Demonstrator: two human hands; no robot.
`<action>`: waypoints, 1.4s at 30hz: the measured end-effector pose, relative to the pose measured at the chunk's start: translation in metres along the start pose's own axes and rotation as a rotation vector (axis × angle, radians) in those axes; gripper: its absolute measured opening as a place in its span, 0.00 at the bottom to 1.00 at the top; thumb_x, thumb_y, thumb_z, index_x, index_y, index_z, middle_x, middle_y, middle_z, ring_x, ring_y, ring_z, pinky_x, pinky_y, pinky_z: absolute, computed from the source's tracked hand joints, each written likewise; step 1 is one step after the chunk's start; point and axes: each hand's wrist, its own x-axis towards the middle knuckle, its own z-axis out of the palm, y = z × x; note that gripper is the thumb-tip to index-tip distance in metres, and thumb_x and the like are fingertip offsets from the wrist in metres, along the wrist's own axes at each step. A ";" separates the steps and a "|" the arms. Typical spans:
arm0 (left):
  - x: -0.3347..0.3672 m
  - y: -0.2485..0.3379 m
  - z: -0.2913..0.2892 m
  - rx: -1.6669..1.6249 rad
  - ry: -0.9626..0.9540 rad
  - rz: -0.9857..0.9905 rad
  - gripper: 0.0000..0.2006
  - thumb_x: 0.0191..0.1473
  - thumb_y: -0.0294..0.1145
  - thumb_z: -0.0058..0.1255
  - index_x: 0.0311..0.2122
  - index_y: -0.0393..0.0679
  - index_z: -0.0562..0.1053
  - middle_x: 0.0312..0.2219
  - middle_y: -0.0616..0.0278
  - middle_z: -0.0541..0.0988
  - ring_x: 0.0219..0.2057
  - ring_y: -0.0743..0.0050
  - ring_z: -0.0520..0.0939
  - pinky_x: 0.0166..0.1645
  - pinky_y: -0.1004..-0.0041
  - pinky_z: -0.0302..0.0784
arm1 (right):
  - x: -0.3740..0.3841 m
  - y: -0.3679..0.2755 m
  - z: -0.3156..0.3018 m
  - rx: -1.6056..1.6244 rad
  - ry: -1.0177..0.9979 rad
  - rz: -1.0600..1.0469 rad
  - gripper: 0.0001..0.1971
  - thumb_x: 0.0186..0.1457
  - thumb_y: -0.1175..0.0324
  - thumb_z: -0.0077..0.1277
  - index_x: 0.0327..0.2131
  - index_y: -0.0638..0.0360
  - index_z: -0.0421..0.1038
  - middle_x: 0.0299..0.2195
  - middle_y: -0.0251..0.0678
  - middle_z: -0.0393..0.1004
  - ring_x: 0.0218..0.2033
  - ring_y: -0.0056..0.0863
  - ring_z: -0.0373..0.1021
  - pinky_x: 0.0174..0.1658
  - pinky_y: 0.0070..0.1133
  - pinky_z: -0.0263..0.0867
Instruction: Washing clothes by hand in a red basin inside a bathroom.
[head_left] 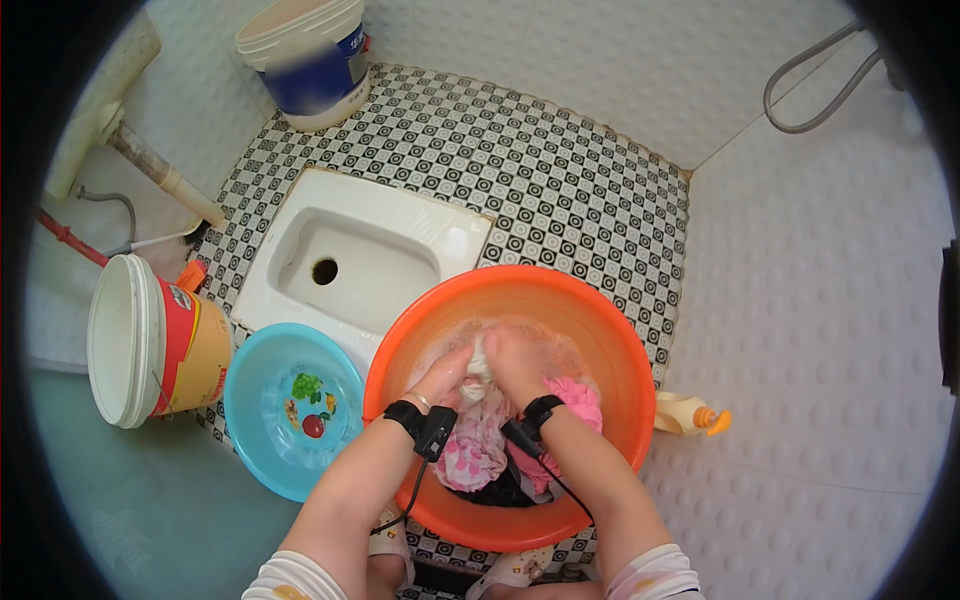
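A large orange basin [625, 330] holds soapy water and several pieces of clothing. Inside it, my left hand [446, 380] and my right hand [512, 362] are close together, both closed on a bunched white cloth [478, 368]. Motion blurs the right hand a little, and part of the cloth is hidden between the palms. Below the hands lies a pale garment with pink spots [472, 450]. Bright pink clothing [578, 402] is under and beside my right wrist, and a black garment [495, 492] sits at the basin's near side.
Left of the basin stands a light blue basin [262, 450] with a fruit print. A yellow and red bucket [190, 345] is beyond it. A squat toilet [440, 225] is set in the patterned floor. A blue and white bucket [320, 85] and a pump bottle [685, 413] stand near the walls.
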 end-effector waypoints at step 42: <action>-0.053 0.033 0.079 -0.207 -0.273 0.115 0.12 0.62 0.37 0.41 0.47 0.42 0.68 0.41 0.59 0.77 0.43 0.66 0.79 0.47 0.64 0.76 | -0.061 0.015 -0.128 0.874 -0.060 0.373 0.11 0.60 0.62 0.48 0.32 0.61 0.68 0.26 0.24 0.69 0.27 0.15 0.64 0.33 0.19 0.63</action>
